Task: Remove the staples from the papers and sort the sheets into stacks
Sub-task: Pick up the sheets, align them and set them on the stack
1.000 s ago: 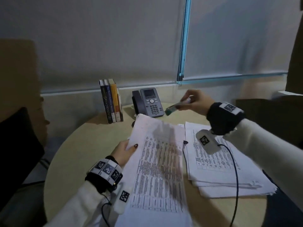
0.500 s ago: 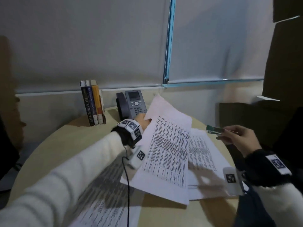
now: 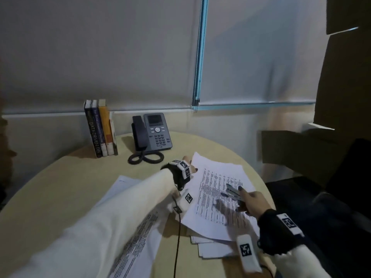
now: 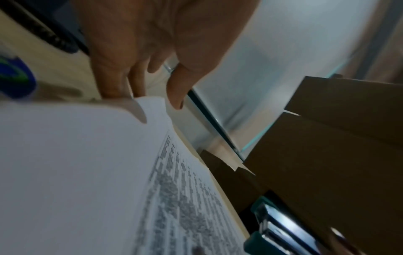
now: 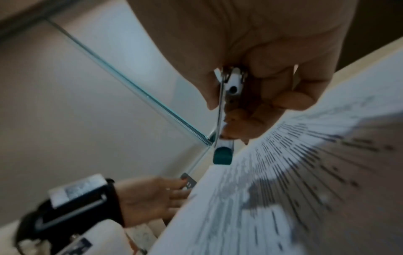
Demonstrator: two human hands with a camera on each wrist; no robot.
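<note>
A printed sheet lies on the right-hand paper stack, its far corner raised. My left hand reaches across the table and pinches that corner; in the left wrist view the fingers go behind the sheet and the thumb sits beside the corner. My right hand hovers just above the sheet and grips a teal and metal stapler, nose pointing away from me. The right wrist view shows its fingers curled round the stapler. A second pile of printed sheets lies under my left forearm.
At the back of the round beige table stand a desk phone with a coiled cord and three upright books. Cardboard boxes and a dark chair are on the right, beyond the table's edge.
My left hand has carried the sheet across and lowered it onto the right stack. My right hand has moved in over the sheet with the stapler.
</note>
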